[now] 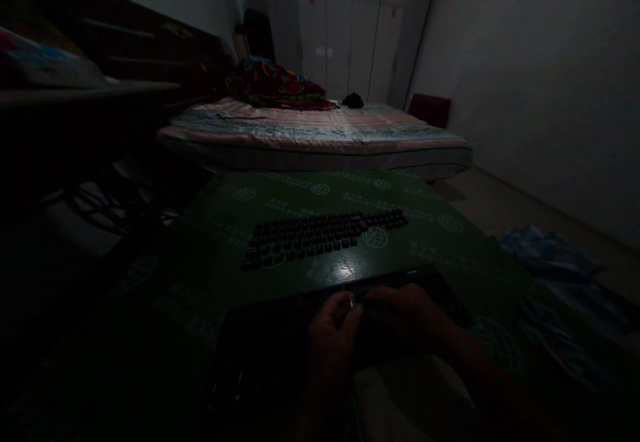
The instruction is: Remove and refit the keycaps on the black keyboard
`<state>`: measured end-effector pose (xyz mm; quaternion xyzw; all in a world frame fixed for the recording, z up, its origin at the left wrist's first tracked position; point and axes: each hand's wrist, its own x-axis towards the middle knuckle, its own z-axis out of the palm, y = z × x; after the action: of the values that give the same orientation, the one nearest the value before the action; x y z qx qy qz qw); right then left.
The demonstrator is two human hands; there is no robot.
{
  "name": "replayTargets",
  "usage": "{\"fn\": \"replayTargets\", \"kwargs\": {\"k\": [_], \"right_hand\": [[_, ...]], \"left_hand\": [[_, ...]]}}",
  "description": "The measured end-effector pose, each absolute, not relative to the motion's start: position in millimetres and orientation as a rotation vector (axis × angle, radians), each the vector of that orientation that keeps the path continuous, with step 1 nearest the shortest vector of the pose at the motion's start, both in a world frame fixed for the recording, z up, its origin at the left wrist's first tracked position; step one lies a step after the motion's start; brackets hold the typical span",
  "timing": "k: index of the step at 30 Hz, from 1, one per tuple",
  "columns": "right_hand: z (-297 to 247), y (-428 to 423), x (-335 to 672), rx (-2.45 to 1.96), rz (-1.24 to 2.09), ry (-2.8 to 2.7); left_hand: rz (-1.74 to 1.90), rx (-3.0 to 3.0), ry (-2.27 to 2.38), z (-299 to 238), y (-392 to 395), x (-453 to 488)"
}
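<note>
The keyboard (pixel 265 339) is lying across the near part of the green table (pixel 440 249), low in the view and mostly in shadow; its surface detail is too dark to verify. Taking the keyboard as the clock's centre, a small bright piece (pixel 352 301) is showing above its twelve o'clock half. The left hand (pixel 331 327) is pinching this piece between thumb and forefinger. The right hand (pixel 407 305) is resting just beside it at three o'clock, fingers bending inward; whether they are gripping anything, I cannot tell.

At twelve o'clock, apart from the keyboard, dark keys (pixel 310 234) are lying on the table in rows. Between the two, a spot of light is reflecting off the tabletop, which is bearing printed globes and lettering.

Farther out at twelve, a bed (pixel 320 137) is standing beyond the table, with a red blanket (pixel 280 89) heaping towards eleven and a black item (pixel 353 101) sitting nearby. A pale wardrobe (pixel 340 42) is rising behind. A red box (pixel 429 110) is standing at one, blue cloth (pixel 550 252) is lying at two to three, and a shelf (pixel 135 89) is jutting in at ten.
</note>
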<state>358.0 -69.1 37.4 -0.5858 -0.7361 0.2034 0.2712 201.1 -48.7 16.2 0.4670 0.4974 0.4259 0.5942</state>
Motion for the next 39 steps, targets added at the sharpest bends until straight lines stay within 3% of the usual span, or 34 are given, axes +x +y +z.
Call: {"fn": "replayTargets", "kwargs": {"k": [6,15,39], "right_hand": [[44.6,-26.8,386.3,-1.749,0.479,-1.988],[13.5,52.2,418.3,-1.950,0.283,-1.963],[0.5,73.5,436.7,-1.933,0.293,-2.007]], "left_hand": [[1.027,1.076,1.173,12.1,-49.9,204.0],[0.992,1.175,1.215,5.9,-51.8,204.1],[1.084,1.112,1.252,7.7,-47.6,205.0]]}}
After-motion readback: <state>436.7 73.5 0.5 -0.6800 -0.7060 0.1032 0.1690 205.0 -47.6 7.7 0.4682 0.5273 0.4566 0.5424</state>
